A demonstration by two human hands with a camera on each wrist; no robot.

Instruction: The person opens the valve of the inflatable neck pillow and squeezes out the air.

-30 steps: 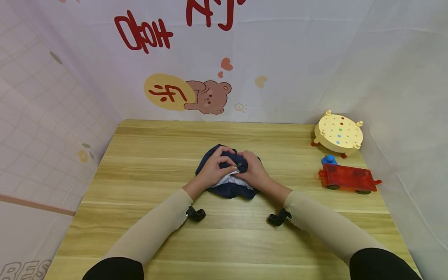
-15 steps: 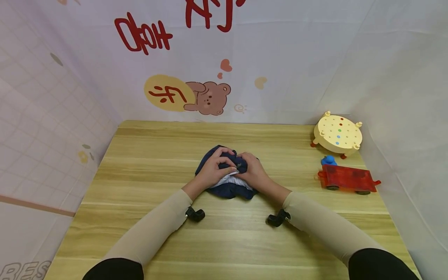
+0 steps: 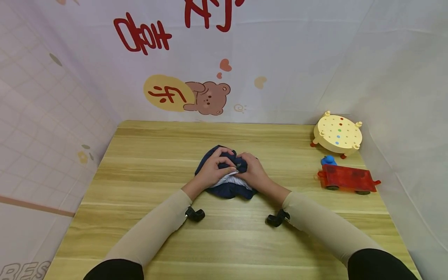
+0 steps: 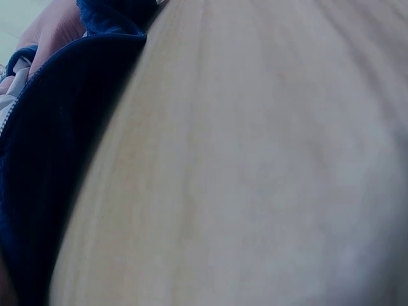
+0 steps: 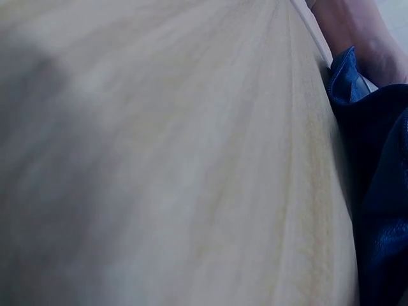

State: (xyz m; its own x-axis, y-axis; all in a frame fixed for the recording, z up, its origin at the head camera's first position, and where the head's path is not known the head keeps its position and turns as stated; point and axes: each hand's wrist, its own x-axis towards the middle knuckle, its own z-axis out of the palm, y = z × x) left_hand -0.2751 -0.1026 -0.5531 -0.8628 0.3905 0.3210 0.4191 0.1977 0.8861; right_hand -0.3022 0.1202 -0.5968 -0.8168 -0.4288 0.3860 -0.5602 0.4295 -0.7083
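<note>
A crumpled dark blue cloth item [image 3: 229, 190] with a white inner layer lies bunched on the wooden table. My left hand [image 3: 210, 171] grips it from the left, fingers curled over the top and thumb pointing inward. From the right, my right hand [image 3: 255, 173] holds the other side with bent fingers. Between the two hands some dark fabric bulges up, and the white layer shows below the thumbs. Only the edge of the blue cloth [image 4: 70, 115] appears in the left wrist view, and a fold of the cloth [image 5: 382, 166] in the right wrist view. Its exact kind is unclear.
At the right stands a red translucent toy wagon [image 3: 350, 179] with dark wheels. Behind it are a small blue toy piece [image 3: 329, 160] and a round cream pegged toy [image 3: 338, 133]. A printed curtain [image 3: 280, 58] hangs behind the wooden table [image 3: 224, 249].
</note>
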